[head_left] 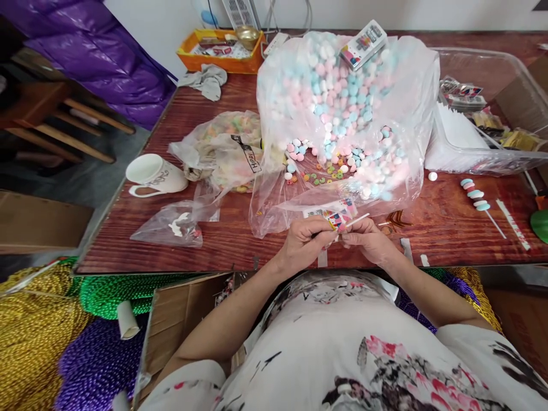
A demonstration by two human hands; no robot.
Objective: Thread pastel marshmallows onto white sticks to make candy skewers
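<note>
Near the table's front edge, my left hand (307, 238) is closed in a pinch on a small printed packet (338, 219) with red, blue and yellow print. My right hand (369, 241) pinches the packet's other side, and its fingertips touch or lie close to a thin white stick (358, 219) that slants up to the right. Fingers hide the packet's lower part. Just beyond my hands lies a large clear bag (274, 208), open toward me, with pink, blue and white candies (338, 91) and small coloured rings (321, 178) in it.
To the right lie a stick threaded with candies (475, 194), a white printed strip (514, 225) and a clear plastic bin (483, 154). At left are a white mug (156, 176), a small bag (166, 225) and another candy bag (222, 145). A card box (363, 44) rests on the large bag.
</note>
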